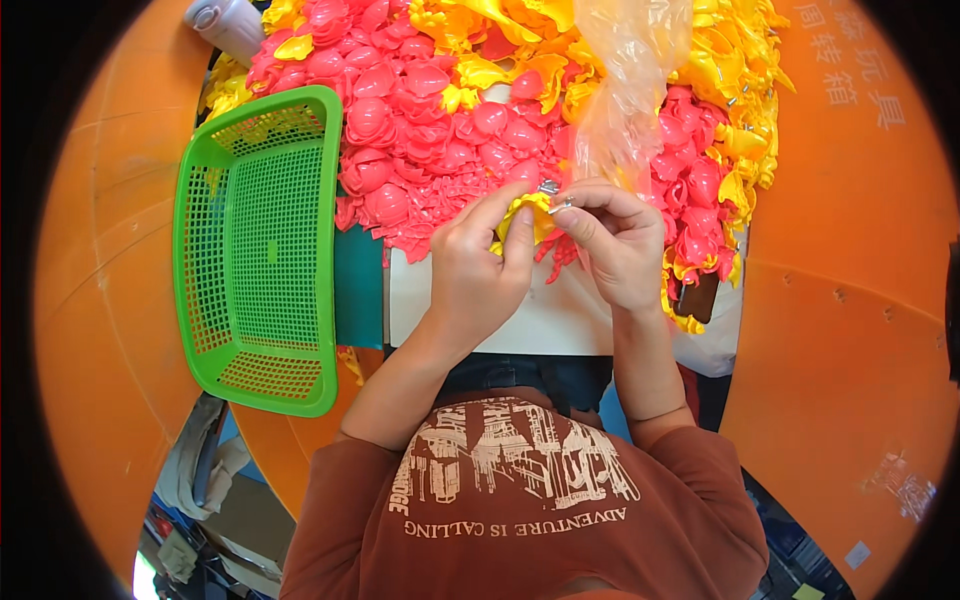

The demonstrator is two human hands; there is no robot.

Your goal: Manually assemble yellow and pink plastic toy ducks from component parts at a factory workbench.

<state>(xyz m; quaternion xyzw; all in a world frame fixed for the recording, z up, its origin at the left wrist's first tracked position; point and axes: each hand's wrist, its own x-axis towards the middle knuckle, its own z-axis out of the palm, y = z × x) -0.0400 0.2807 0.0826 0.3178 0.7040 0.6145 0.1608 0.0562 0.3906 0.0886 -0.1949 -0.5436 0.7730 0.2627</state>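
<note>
My left hand (482, 262) is closed on a small yellow plastic piece (541, 212) with a wavy edge, held above the front of the heap. Close against it, my right hand (622, 243) pinches a small silvery metal part (562, 205) between thumb and fingers. Whether the metal part touches the yellow piece, I cannot tell. Another bit of shiny metal (548, 187) shows just behind the fingertips. Under and behind both hands lies a heap of pink plastic pieces (440, 150), some domed and some petal-like.
A green mesh basket (328, 250) stands at the left. Yellow plastic pieces (735, 60) lie along the back and right of the heap. A clear plastic bag (630, 90) drapes over the middle. The white work surface (420, 300) ends before my body. Orange panels (840, 230) flank both sides.
</note>
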